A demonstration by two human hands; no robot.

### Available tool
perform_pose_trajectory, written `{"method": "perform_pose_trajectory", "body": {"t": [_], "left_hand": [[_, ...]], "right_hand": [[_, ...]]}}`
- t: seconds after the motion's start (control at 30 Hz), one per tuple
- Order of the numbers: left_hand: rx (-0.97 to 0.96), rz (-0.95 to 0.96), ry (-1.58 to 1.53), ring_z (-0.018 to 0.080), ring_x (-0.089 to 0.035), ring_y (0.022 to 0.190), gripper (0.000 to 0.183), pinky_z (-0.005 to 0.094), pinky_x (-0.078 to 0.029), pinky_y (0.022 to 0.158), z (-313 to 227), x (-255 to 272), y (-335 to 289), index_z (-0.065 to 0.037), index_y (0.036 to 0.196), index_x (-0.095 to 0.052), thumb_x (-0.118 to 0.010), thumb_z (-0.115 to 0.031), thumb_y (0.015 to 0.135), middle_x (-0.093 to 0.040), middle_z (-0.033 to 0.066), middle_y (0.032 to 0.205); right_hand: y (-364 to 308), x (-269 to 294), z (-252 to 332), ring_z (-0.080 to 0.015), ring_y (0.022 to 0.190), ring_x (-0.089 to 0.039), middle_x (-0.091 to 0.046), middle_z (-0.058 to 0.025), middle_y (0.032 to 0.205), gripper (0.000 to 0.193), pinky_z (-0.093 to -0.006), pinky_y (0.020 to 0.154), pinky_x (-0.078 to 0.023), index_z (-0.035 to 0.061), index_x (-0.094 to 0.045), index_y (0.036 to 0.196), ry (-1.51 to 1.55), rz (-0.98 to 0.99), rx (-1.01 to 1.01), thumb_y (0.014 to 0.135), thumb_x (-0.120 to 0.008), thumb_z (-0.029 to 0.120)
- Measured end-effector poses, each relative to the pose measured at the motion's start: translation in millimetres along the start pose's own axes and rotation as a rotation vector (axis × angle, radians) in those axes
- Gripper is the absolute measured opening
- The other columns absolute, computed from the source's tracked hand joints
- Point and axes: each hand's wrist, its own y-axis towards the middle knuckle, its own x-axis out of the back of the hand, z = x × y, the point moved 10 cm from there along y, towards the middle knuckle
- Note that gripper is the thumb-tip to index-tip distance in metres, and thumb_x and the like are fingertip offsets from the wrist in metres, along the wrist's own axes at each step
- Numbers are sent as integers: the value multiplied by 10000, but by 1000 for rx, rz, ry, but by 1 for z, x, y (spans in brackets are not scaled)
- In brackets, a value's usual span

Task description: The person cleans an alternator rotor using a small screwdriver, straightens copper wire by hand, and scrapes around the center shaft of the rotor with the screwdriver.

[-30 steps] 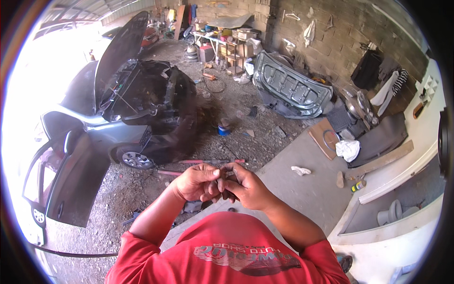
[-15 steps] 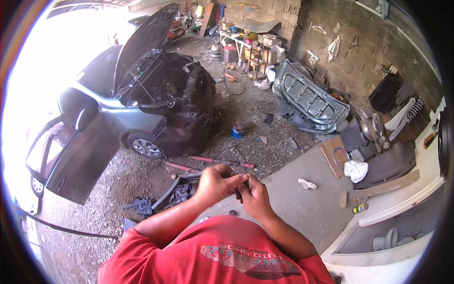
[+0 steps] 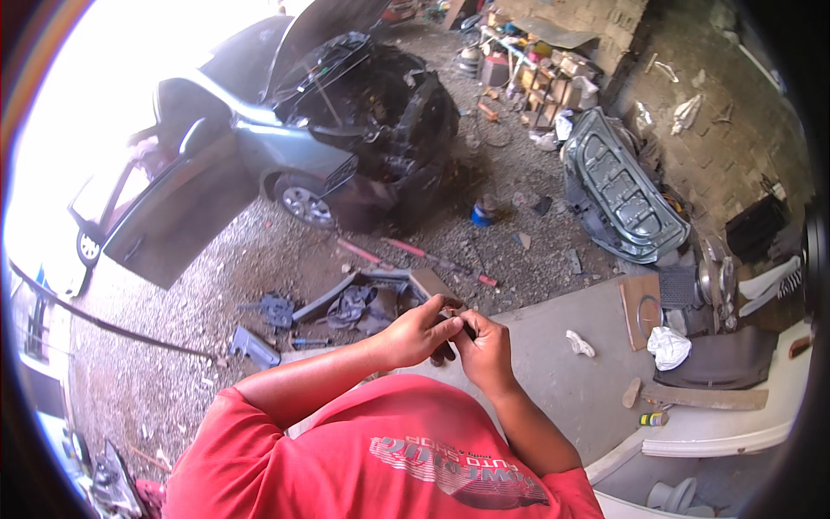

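My left hand [image 3: 413,334] and my right hand [image 3: 487,353] meet in front of my red shirt, with fingers bent and pinched together. Between the fingertips is a small dark object [image 3: 469,331]; most of it is hidden, and its kind cannot be made out. Both hands seem to touch it. Just beyond my left hand, a grey curved car trim panel [image 3: 333,292] lies on the ground with crumpled dark parts [image 3: 353,308] inside its curve.
A car [image 3: 294,147] with raised hood and open front door [image 3: 177,216] stands on gravel at the left. Red-ended bars [image 3: 441,262] and a blue can [image 3: 481,215] lie ahead. A detached trunk lid [image 3: 627,195] leans at the right; a white bag [image 3: 668,348] sits near it.
The view has swung left and downward, so the car and trunk lid appear farther right and higher. My hands stay together around the small dark object, with the fingers slightly shifted.
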Motion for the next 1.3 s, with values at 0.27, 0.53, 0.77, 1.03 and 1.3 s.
{"method": "perform_pose_trajectory", "body": {"t": [0.27,0.53,0.77,1.03,1.3], "left_hand": [[-232,80,225,253,-667,979,571,415,-527,875,31,69,-39,19,1417,-480,-719,-190,942,-686,128,1048],[-126,144,441,309,-687,978,456,429,-525,864,54,217,-45,37,1322,-558,-673,-160,926,-705,201,1062],[236,447,-81,89,-486,640,84,293,-411,592,71,284,-66,-60,960,-608,-603,-142,946,-527,-24,742],[183,301,-125,72,-474,632,161,272,-403,553,36,335,-33,-77,1005,-609,-589,-233,1041,-508,-39,752],[27,2,365,90,-590,760,324,315,-516,703,-10,400,24,-22,1199,-713,-628,-302,1062,-678,27,851]], "right_hand": [[32,-89,-41,-54,762,-580,-690,20,811,145,-264,703,-483,32,-700,853,88,355,-343,854,-845,45],[120,-208,-3,-83,717,-575,-678,-42,844,292,-280,655,-483,24,-698,1100,-297,326,-221,851,-844,70],[161,-286,57,-326,776,-694,-667,-150,902,375,-397,694,-558,21,-714,1244,-436,494,323,871,-753,15],[234,-295,60,-359,791,-704,-692,-156,887,95,-417,684,-562,6,-678,943,-412,502,474,866,-732,13],[317,-260,30,-341,834,-719,-714,-159,877,75,-402,730,-555,0,-705,934,-245,410,410,883,-752,29]]}}
